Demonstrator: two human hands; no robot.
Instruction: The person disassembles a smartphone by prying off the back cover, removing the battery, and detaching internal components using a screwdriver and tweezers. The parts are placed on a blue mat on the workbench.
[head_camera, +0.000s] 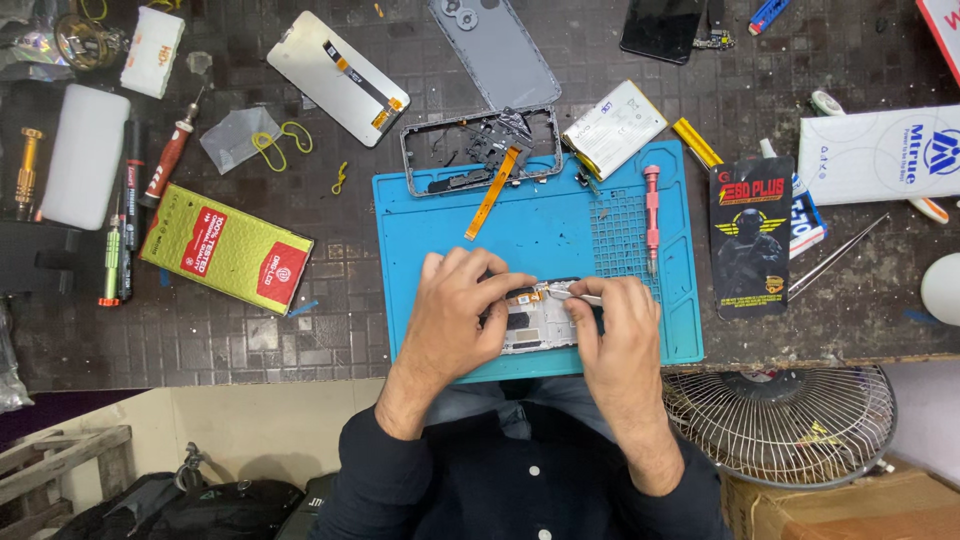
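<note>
One opened phone (530, 318), two hands

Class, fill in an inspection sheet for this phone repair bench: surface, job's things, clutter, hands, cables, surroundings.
Surface: dark gridded tabletop with a blue rubber work mat on it.
Job's things: opened phone body on the mat; thin metal tweezers at its top edge.
Clutter: red-handled screwdriver, white flat battery, grey phone frame, green-and-red flat box.
Hands: left hand steadies the phone; right hand grips the tweezers.
Cables: orange flat ribbon cable trailing from the frame.
Surroundings: wire fan guard and cardboard box below the bench.
</note>
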